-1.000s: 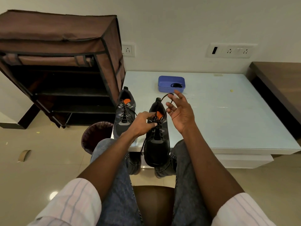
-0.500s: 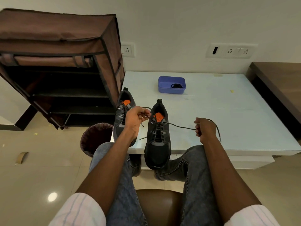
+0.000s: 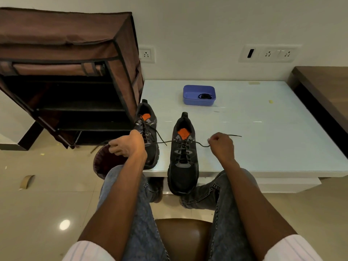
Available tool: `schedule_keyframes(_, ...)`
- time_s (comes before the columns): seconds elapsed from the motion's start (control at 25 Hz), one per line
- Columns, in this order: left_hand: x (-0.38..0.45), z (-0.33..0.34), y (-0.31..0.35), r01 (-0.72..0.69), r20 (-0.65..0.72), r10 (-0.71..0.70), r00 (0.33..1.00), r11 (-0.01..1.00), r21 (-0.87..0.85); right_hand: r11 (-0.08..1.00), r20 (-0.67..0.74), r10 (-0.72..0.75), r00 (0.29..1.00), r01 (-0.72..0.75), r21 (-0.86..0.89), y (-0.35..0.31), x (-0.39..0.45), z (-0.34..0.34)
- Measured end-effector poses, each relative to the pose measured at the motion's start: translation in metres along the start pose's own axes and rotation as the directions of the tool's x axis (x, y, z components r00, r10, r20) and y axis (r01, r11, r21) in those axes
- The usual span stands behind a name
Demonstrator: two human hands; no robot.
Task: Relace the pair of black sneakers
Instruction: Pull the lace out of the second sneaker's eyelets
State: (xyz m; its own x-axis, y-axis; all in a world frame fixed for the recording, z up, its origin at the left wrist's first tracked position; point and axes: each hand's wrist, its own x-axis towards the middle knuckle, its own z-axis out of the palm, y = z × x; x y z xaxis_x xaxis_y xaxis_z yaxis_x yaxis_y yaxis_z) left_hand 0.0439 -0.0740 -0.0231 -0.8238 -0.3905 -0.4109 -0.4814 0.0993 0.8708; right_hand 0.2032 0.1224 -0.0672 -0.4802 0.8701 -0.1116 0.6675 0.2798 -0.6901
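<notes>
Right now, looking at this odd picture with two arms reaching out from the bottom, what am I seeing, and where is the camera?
No machine here: a seated person wears the camera on their head, so it looks forward and down over their own arms and jeans-clad knees. On the pale table stand two black sneakers. The nearer sneaker pokes over the table edge; the other sneaker sits to its left. The left hand and right hand each pinch one end of the nearer sneaker's lace, stretched out sideways. Farther back sits a blue tray with something small and dark inside, perhaps another lace. A brown shoe rack stands on the left.
</notes>
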Motion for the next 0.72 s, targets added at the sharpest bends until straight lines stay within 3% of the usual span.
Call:
schedule_keyframes(0.08, -0.003, 0.003, -0.004, -0.094, -0.007, 0.098, 0.995, 0.97, 0.224, 0.991, 0.053, -0.136, 0.989, 0.136, -0.003, -0.007, -0.007, 0.012)
schedule_keyframes(0.16, -0.01, 0.009, -0.011, -0.233, 0.031, 0.237, 0.971, 0.909, 0.345, 0.982, 0.043, -0.189, 0.981, 0.19, -0.021, -0.018, -0.012, 0.022)
schedule_keyframes(0.28, -0.019, 0.014, -0.012, -0.197, -0.008, 0.206, 0.978, 0.943, 0.269, 0.987, 0.028, -0.157, 0.987, 0.157, -0.018, -0.032, -0.01, 0.028)
schedule_keyframes(0.36, -0.021, 0.023, -0.014, -0.432, 0.073, 0.426, 0.902, 0.887, 0.163, 0.991, 0.078, -0.13, 0.989, 0.132, -0.029, -0.039, -0.008, 0.029)
schedule_keyframes(0.4, -0.024, 0.03, -0.017, -0.549, 0.211, 0.52, 0.828, 0.828, 0.112, 0.989, 0.103, -0.13, 0.986, 0.136, -0.052, -0.041, -0.008, 0.031)
schedule_keyframes(0.44, -0.029, 0.036, -0.02, -0.615, 0.388, 0.538, 0.749, 0.782, 0.103, 0.987, 0.122, -0.139, 0.983, 0.148, -0.068, -0.042, -0.009, 0.032)
schedule_keyframes(0.52, -0.037, 0.051, -0.03, -0.732, 0.637, 0.464, 0.615, 0.637, 0.243, 0.985, 0.137, -0.154, 0.979, 0.163, -0.057, -0.043, -0.009, 0.037)
schedule_keyframes(0.6, -0.041, 0.061, -0.037, -0.778, 0.708, 0.385, 0.593, 0.499, 0.381, 0.985, 0.146, -0.161, 0.976, 0.169, -0.038, -0.041, -0.006, 0.04)
schedule_keyframes(0.72, -0.04, 0.065, -0.035, -0.771, 0.699, 0.363, 0.616, 0.459, 0.441, 0.981, 0.168, -0.184, 0.968, 0.191, -0.023, -0.039, -0.002, 0.037)
